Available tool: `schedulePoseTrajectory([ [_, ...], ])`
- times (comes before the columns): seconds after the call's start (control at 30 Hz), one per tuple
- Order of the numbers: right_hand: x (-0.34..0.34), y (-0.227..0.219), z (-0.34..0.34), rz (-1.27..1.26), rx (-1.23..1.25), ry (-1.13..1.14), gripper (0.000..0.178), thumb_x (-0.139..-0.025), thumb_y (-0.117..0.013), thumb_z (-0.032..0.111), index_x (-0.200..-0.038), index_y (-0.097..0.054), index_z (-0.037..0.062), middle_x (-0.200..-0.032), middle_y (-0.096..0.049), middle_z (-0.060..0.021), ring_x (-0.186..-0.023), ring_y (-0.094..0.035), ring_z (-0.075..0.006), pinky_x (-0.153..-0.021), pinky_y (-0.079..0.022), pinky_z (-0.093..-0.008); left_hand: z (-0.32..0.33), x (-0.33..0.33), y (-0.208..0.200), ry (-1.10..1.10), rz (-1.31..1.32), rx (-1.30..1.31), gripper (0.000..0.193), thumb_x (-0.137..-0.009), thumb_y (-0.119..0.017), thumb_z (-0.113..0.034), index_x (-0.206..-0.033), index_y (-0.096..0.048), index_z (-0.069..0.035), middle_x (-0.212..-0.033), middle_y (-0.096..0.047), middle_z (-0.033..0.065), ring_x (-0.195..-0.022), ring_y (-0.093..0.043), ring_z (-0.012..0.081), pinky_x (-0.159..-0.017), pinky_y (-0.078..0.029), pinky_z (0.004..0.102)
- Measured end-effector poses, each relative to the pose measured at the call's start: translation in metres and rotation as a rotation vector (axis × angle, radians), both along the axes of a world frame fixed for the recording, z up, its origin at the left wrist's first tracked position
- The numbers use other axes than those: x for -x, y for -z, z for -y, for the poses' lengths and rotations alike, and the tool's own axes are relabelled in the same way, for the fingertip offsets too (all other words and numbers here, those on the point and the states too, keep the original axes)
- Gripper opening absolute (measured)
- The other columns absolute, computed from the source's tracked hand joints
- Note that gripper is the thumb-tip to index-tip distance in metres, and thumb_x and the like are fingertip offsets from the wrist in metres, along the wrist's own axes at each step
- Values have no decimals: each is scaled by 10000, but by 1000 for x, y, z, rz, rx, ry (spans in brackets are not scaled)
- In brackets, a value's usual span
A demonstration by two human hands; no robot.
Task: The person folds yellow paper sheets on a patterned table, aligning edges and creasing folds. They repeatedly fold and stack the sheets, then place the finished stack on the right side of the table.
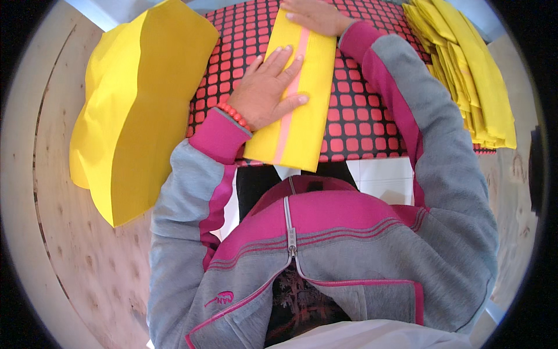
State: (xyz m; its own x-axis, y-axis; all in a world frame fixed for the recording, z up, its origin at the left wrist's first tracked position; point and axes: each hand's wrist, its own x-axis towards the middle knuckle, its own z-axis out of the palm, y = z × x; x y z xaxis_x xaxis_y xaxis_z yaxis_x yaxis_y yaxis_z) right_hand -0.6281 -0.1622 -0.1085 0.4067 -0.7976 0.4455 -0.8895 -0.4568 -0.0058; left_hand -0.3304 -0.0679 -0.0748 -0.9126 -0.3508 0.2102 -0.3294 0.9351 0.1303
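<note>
A long, folded piece of yellow cloth-like material (305, 136) with a pink stripe down its length lies in front of me, slanting away toward the far side of the table. Its near end reaches just past the table's front edge. My left hand (264, 93), wearing a red bead bracelet, rests flat on its middle, fingers spread across the stripe. At the far end my right hand (318, 16) lies on top of the piece with outstretched fingers. Part of that hand is cut off by the upper rim of the picture.
The table wears a red and black checked cover (363, 125). Over its left side hangs a large, loose yellow sheet (139, 99). A stack of folded yellow pieces (465, 75) sits at the right edge, beyond my right forearm.
</note>
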Motion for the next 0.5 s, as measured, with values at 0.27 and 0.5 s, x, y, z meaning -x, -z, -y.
schedulePoseTrajectory([
  [0.27, 19, 11, 20, 59, -180, 44, 573, -1076, -377, 415, -1484, -488, 29, -1555, -449, -201, -1463, -396, -330, -1222, -282, -419, -19, -63, -18, 35, -58, -357, 644, -1041, -468, -441, -1563, -383, -73, -1658, -262, 198, -1557, -214, 318, -1238, -163, 521],
  [0.5, 19, 6, 17, 109, -80, -39, 541, -1073, -396, 413, -1469, -524, 67, -1529, -485, -198, -1443, -421, -326, -1212, -295, -415, 64, 21, -27, 155, -176, 58, 484, -1046, -530, -336, -1394, -571, -2, -1443, -540, 233, -1402, -449, 311, -1171, -313, 468],
])
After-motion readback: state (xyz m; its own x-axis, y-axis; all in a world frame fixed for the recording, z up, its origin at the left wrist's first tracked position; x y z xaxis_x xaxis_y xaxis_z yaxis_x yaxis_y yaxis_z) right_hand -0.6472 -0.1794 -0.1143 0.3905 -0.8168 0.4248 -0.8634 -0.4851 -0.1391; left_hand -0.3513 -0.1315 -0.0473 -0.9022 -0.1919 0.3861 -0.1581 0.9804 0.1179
